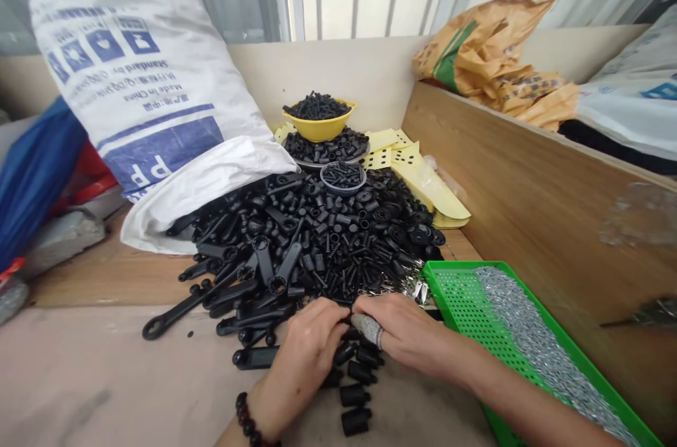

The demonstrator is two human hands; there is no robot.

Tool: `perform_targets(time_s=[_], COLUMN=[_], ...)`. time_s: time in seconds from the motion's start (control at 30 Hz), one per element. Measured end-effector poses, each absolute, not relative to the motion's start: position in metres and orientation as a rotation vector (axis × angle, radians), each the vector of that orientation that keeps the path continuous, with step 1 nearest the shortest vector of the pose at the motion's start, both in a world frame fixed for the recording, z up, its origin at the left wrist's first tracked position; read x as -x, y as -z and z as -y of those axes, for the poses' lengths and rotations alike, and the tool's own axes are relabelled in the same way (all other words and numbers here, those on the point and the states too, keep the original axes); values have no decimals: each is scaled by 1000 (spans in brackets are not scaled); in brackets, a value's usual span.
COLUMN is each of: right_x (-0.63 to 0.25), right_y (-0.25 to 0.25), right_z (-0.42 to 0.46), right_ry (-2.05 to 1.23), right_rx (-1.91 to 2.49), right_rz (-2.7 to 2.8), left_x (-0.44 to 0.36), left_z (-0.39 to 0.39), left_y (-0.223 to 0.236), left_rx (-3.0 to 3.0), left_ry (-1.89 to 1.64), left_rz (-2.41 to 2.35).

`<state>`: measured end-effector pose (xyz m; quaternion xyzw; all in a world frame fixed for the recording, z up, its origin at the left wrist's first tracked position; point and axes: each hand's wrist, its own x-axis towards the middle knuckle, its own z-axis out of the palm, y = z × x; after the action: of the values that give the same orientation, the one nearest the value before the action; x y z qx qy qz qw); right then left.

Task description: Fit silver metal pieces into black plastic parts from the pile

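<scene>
One beaded bracelet (247,420) lies at seven o'clock beside one left grip (309,338), fingers bent. At six, on the tabletop (428,405), lie at least four stubby black cylinders (354,395), their right ends narrower. One right grip (405,328) follows at five; whether either grip holds anything, I cannot tell. One green tray (460,300): four o'clock.

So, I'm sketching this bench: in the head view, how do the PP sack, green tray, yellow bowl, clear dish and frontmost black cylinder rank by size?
1. PP sack, cut off at the top
2. Green tray, also cut off; being nearer flatters it
3. Yellow bowl
4. Clear dish
5. Frontmost black cylinder
</scene>
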<state>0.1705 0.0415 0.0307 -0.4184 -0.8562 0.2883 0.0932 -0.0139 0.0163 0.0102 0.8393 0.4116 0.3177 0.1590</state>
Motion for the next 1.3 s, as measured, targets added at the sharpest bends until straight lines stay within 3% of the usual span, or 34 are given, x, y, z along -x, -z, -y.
perform_targets(time_s=[0.13, 0.33, 0.47, 0.6, 0.8, 1.0, 1.3], right_x=[-174, -179, -180, -181, -179, -184, -191], right_y=[-33, -36, -35, -38, -47, -42, -34], right_z=[-43, -40, -35, -30, -21, -8, 20], right_ry=[-898, -824, -741, -716, -679, -675, -1099], right_rx=[1234, 1257, 1264, 1275, 1177, 1124, 1163], right_rz=[2470, 2424, 2453, 2438, 2434, 2549, 2344], left_x=[37, 40, 31, 35, 36, 17, 9], left_z=[-26, -35, -38, -41, -28, -6, 25], left_y=[-22, -30, -26, -26, -33, -39, -15], left_rx=[-2518, -2827, -2926, -2913, -2473, -2319, -2173], left_ry=[-772, -123, -35, -99, -786, -792, -949], left_rz=[-1260, -1475, -1484, -1460, -1179, -1037, -1070])
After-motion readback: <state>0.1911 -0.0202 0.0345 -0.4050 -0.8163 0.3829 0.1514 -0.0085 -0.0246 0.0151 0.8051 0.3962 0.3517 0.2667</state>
